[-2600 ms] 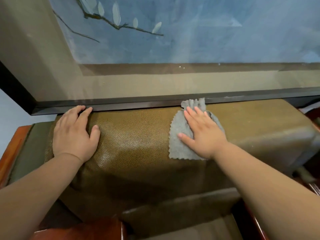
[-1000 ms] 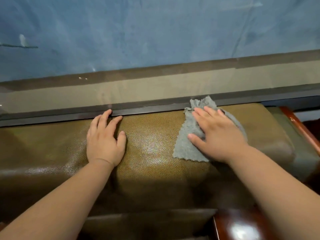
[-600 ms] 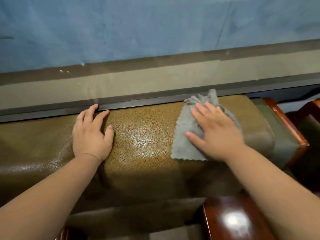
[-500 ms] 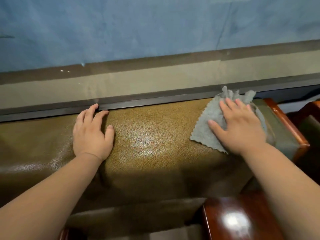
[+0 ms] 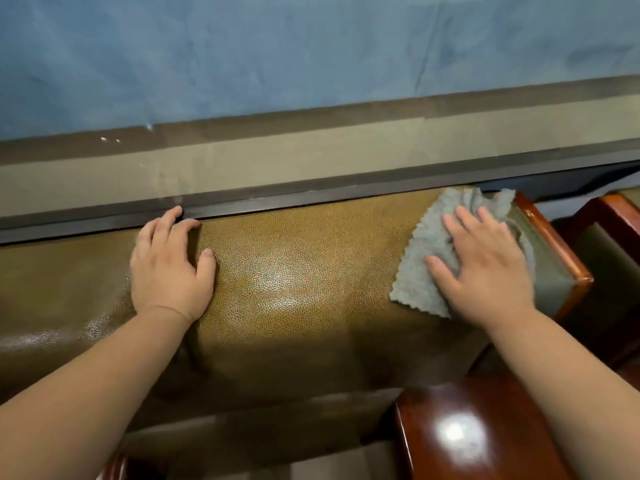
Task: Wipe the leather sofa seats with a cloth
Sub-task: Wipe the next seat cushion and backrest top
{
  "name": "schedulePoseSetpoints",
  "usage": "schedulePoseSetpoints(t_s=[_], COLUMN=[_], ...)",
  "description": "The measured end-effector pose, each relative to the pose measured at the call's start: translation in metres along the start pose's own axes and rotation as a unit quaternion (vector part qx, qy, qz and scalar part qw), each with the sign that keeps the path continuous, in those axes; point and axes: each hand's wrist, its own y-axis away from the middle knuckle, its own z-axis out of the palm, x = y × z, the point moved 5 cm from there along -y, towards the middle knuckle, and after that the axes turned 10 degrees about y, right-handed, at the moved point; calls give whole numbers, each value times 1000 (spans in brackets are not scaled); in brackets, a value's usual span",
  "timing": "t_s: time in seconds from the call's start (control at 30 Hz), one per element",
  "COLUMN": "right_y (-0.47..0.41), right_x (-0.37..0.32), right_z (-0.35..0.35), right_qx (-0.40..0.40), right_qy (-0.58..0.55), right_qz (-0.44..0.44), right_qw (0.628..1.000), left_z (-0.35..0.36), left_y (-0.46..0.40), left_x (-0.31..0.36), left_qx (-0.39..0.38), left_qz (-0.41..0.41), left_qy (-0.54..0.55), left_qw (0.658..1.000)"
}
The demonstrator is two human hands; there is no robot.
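Head view: our right hand (image 5: 485, 268) presses the grey cloth (image 5: 426, 261) flat, fingers spread, at the sofa back's (image 5: 294, 271) right end; our left hand (image 5: 169, 265), fingers loosely spread, braces us.

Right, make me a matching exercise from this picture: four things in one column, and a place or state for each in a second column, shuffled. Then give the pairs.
Things:
1. left hand
2. cloth
3. wooden armrest
4. picture frame

Places or states:
A. glossy red-brown, in the near right corner
B. flat and bare on the sofa back, holding nothing
C. dark strip running along behind the sofa back
D. grey, pressed under the right hand at the sofa back's right end

Pairs: 1-B, 2-D, 3-A, 4-C
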Motion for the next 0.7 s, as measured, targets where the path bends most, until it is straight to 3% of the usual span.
schedulePoseSetpoints(t_s=[0.1,0.23,0.4,0.53,0.6,0.7], right_y=[-9,-14,-13,-13,-12,-12], right_x=[-30,-99,-96,-97,-96,-91], right_z=[-6,-14,-6,-8,-8,-11], right_qx=[0,-1,-16,-30,-37,-45], right_qy=[-34,-42,-73,-90,-85,-90], right_qz=[57,-57,-66,-74,-75,-104], right_qw=[998,997,995,993,993,989], left_z=[1,-3,-6,7,32,52], left_y=[-1,-1,2,15,29,41], left_x=[2,3,12,59,109,139], left_qx=[-5,-3,-45,-102,-119,-50], left_qz=[2,-4,-18,-173,-133,-54], left_qy=[-8,-13,-67,-45,-34,-55], left_qw=[1000,1000,997,979,983,996])
